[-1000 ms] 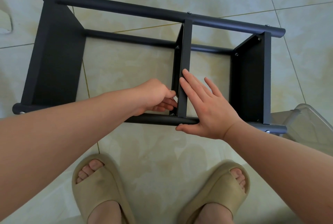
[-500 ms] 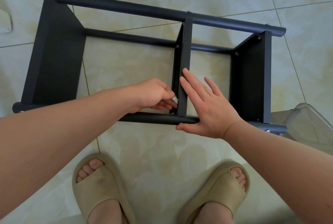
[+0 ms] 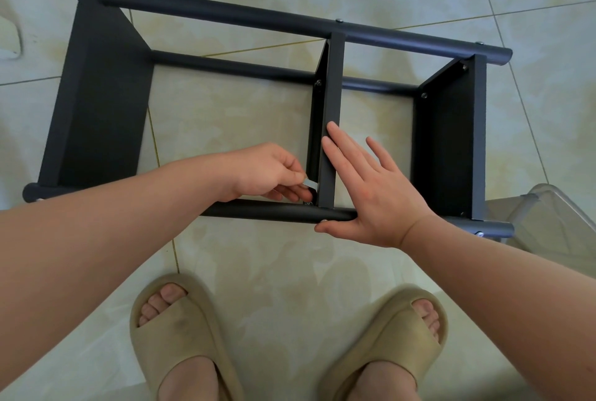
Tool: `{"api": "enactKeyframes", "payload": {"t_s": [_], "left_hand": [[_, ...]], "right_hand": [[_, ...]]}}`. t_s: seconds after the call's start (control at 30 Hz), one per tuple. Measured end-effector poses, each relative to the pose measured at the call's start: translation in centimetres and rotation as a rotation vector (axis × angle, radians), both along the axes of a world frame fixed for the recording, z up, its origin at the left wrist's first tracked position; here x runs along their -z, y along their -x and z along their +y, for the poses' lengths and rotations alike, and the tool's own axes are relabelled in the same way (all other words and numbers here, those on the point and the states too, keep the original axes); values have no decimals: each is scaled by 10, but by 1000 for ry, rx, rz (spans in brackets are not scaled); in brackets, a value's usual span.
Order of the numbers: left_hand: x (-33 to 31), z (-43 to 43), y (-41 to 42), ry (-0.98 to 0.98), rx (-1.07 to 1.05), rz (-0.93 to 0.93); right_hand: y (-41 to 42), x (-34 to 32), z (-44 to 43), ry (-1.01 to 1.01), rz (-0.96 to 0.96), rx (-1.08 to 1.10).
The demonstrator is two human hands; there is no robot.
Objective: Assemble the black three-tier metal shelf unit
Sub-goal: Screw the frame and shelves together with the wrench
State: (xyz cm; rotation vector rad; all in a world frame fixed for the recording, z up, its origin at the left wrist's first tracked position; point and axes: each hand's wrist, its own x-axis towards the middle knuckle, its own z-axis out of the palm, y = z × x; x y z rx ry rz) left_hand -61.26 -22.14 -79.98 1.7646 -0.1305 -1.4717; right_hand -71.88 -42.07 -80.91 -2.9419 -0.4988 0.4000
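Note:
The black shelf unit (image 3: 106,103) lies on its side on the tiled floor, with three shelf panels fixed between round poles. My right hand (image 3: 371,191) lies flat with straight fingers against the edge of the middle panel (image 3: 332,116), its thumb under the near pole (image 3: 274,211). My left hand (image 3: 267,174) pinches a small silvery tool (image 3: 310,183), its tip at the corner where the middle panel meets the near pole. The fastener there is hidden by my fingers.
My feet in beige slippers (image 3: 180,333) stand just in front of the shelf. A clear plastic container (image 3: 554,223) sits at the right, beside the shelf's near right end. A white object (image 3: 8,36) lies at the left edge.
My left hand has shifted slightly left and turned, so the small silvery tool now shows between its fingers. My right hand has stayed in place.

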Motion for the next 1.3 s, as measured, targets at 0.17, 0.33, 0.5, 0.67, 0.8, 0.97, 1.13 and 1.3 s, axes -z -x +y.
{"api": "enactKeyframes", "payload": {"t_s": [0.17,0.33,0.5,0.67,0.8,0.97,1.13,1.3], "left_hand": [[2,2,-1,-5,85,-39],[3,3,0,-6,171,-104],[4,3,1,-45,299,-206],[3,4,-1,-42,297,-189],[-1,5,-10,-88,366,-274],[-5,1,-9,-106,405,-436],[-1,-10,0,-18,-28,-123],[4,-17,6,-47,-268,94]], "right_hand": [[0,1,0,3,2,-2],[0,1,0,3,1,-3],[0,1,0,-5,-9,-1],[1,1,0,-3,-12,-1],[1,1,0,-5,-17,-2],[1,2,0,-19,-29,-3],[1,2,0,-21,-32,-6],[1,2,-1,-32,-31,-3]]}}
